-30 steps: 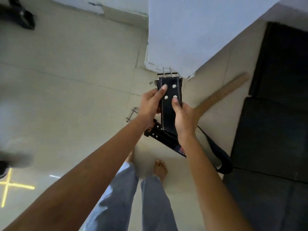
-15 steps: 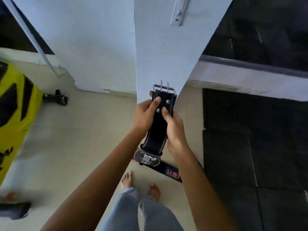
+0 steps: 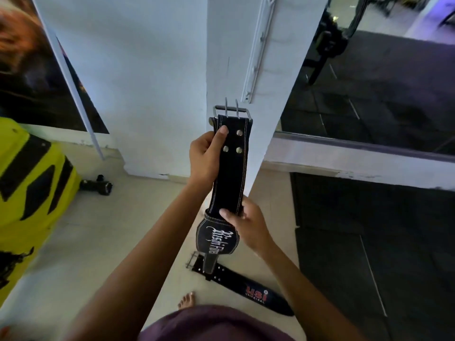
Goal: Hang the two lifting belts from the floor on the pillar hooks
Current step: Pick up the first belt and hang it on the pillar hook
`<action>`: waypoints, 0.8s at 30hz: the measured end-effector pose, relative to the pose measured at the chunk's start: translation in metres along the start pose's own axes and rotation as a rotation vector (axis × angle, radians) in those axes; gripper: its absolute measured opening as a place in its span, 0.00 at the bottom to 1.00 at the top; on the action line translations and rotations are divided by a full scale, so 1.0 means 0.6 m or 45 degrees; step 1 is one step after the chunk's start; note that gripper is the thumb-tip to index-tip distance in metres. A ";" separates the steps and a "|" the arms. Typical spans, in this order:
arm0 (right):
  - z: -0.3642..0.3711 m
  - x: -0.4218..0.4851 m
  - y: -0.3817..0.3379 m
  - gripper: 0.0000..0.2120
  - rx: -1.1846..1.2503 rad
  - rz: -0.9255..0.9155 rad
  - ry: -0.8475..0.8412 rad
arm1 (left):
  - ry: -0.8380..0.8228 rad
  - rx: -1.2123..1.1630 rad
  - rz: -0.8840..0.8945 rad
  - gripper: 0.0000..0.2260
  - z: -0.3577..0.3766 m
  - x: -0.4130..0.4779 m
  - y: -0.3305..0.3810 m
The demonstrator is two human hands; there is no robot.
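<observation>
I hold a black lifting belt [image 3: 231, 168] upright in front of the white pillar [image 3: 229, 52]. Its steel buckle with two prongs points up. My left hand [image 3: 205, 156] grips the belt near the buckle rivets. My right hand [image 3: 247, 225] grips it lower down, just above the wide lettered back pad. A white hook rail [image 3: 258, 50] runs up the pillar face, above and right of the buckle. The second black belt [image 3: 246, 286], with red lettering, lies flat on the tiled floor below my hands.
A yellow and black bag [image 3: 29, 183] stands at the left. A black dumbbell [image 3: 98, 185] lies by the wall base. Black rubber mats [image 3: 369, 242] cover the floor on the right. My bare foot [image 3: 186, 300] is near the floor belt.
I have raised the belt higher along the pillar and my view has tilted up. My right hand has slid down from beside the rivets to the lower part of the belt.
</observation>
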State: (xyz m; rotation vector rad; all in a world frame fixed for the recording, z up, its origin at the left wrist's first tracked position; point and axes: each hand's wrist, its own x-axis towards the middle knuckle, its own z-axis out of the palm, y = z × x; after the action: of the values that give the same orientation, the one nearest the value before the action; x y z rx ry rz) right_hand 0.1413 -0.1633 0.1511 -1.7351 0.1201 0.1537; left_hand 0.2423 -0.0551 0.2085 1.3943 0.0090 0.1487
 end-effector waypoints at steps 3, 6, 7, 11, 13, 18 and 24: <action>-0.007 0.006 -0.015 0.08 0.015 -0.033 0.005 | -0.031 0.038 0.006 0.29 -0.003 -0.014 0.001; -0.028 0.035 -0.083 0.05 0.197 -0.088 0.050 | -0.041 -0.002 -0.019 0.27 -0.004 -0.030 0.001; -0.035 0.048 -0.108 0.07 0.236 -0.091 0.099 | -0.040 -0.010 -0.010 0.25 -0.004 -0.033 0.003; -0.067 0.084 -0.172 0.11 0.290 -0.144 0.208 | -0.064 0.007 0.073 0.22 -0.001 -0.039 0.012; -0.066 0.080 -0.175 0.09 0.295 -0.152 0.175 | -0.066 0.003 0.095 0.22 -0.001 -0.038 0.017; -0.014 0.009 -0.062 0.10 0.150 -0.029 -0.081 | 0.015 -0.014 0.083 0.24 -0.012 -0.023 0.021; -0.008 0.004 -0.051 0.10 0.231 -0.086 0.017 | -0.090 0.020 0.073 0.28 -0.012 -0.026 0.013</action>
State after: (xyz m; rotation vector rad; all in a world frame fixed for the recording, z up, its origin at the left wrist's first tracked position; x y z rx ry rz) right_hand 0.1492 -0.1626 0.1810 -1.5574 0.0826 0.0792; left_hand 0.2252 -0.0484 0.2134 1.4158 -0.0892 0.1474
